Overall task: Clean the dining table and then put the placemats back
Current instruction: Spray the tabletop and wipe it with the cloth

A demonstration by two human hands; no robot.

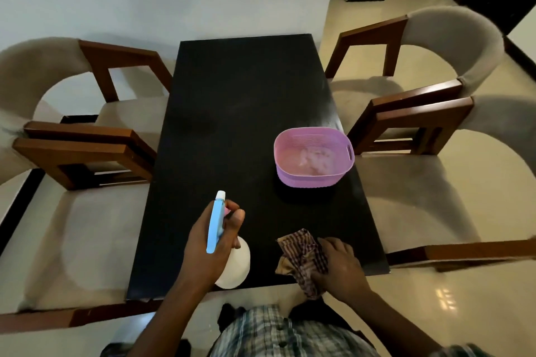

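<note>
- Left hand (211,243) is gripping a white spray bottle with blue trigger (216,223), aiming across the black rectangular worktop (232,101).
- Right hand (339,266), beside the bottle, is clutching a checked cloth (301,255), ready for wiping.

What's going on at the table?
Someone is cleaning the black dining table. The left hand holds a spray bottle pointed out over the tabletop. The right hand grips a checked cloth lying near the table's front edge. A purple basket with something pale inside stands on the table's right side.
</note>
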